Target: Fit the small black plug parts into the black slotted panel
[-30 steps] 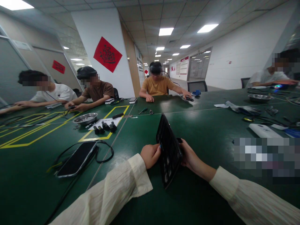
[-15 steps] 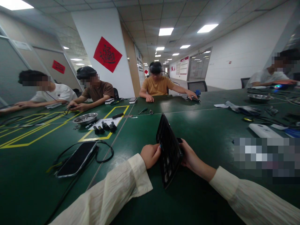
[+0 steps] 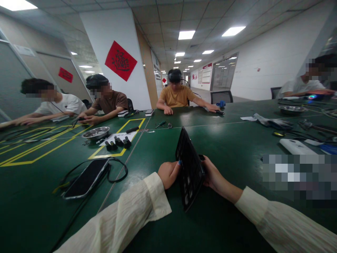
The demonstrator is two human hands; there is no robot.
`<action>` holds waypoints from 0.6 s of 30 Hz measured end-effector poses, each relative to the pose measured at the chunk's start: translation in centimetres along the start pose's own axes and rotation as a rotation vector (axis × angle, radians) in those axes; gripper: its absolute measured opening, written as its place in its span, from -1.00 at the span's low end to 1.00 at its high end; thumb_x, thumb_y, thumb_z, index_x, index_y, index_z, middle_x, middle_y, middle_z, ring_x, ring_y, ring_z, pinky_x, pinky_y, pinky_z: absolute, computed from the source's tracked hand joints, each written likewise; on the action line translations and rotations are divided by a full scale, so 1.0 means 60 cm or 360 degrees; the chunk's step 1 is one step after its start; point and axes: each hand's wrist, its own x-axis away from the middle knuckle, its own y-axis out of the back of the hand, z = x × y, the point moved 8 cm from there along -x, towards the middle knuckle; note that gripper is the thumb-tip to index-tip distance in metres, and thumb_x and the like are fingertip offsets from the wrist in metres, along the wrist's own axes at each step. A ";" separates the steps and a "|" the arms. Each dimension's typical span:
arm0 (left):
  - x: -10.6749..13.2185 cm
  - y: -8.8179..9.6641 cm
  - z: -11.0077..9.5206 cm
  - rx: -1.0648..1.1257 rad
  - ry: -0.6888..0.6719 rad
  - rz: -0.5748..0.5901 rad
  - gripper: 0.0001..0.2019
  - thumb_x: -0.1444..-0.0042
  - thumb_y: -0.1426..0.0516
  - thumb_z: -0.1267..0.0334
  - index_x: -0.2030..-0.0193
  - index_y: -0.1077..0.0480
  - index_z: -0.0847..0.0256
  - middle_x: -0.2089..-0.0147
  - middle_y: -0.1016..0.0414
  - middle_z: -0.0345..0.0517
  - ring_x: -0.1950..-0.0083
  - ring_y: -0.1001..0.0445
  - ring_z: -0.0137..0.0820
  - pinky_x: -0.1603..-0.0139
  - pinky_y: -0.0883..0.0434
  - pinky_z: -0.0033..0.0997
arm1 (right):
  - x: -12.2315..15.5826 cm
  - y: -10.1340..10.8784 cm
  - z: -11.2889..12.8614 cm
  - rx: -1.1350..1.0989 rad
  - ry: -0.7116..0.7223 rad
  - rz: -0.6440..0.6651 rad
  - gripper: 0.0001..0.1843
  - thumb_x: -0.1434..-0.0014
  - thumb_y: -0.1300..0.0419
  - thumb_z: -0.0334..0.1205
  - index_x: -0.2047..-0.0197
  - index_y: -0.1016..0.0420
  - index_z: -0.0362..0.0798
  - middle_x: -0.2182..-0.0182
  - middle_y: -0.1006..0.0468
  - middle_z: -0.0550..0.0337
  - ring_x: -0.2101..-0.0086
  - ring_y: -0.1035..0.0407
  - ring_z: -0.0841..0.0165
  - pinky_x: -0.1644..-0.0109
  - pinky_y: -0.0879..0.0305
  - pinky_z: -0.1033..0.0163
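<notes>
A thin black rectangular panel (image 3: 189,175) stands on edge in front of me, tilted, with paler patches on its dark face. My left hand (image 3: 168,174) is closed at its left side, thumb pressed to the face. A small blue spot shows at the thumb tip; I cannot tell what it is. From the right, my right hand (image 3: 210,174) grips the panel, its fingers partly hidden behind it. A small dark piece (image 3: 202,157) shows above the right hand. To the left lies a phone (image 3: 86,178) in a clear case, beside a black cable (image 3: 123,168).
Metal bowls (image 3: 96,133) and several black cylindrical parts (image 3: 119,142) are on the green table (image 3: 147,225). A green-handled tool (image 3: 161,124) and a ring-like part (image 3: 170,125) lie ahead. At right are a white device (image 3: 297,147) and cables. Several people sit around.
My left thumb has shifted slightly against the panel, while the panel and right hand look nearly still. Across the table, a person's outstretched hand has moved a little.
</notes>
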 end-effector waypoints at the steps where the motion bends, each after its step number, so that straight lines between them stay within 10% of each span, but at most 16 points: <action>1: 0.000 0.000 0.000 0.0003 -0.0001 0.0001 -0.45 -0.26 0.43 0.00 0.54 -0.14 0.19 0.59 -0.22 -0.17 0.55 -0.23 -0.44 0.47 -0.10 -0.44 | 0.001 0.000 0.001 -0.0003 -0.0003 -0.0001 -0.57 -0.05 -0.06 -0.04 0.01 -0.13 0.06 0.67 -0.29 0.43 0.77 -0.16 0.50 0.77 0.10 0.47; 18: 0.001 0.003 -0.004 -0.0037 -0.0006 0.0005 -0.48 -0.28 0.38 0.04 0.49 -0.21 0.22 0.59 -0.23 -0.19 0.55 -0.25 -0.45 0.48 -0.10 -0.44 | -0.001 0.002 0.000 0.0015 0.0002 0.0012 -0.53 -0.04 -0.07 -0.01 -0.01 -0.12 0.07 0.66 -0.30 0.42 0.77 -0.17 0.50 0.78 0.06 0.47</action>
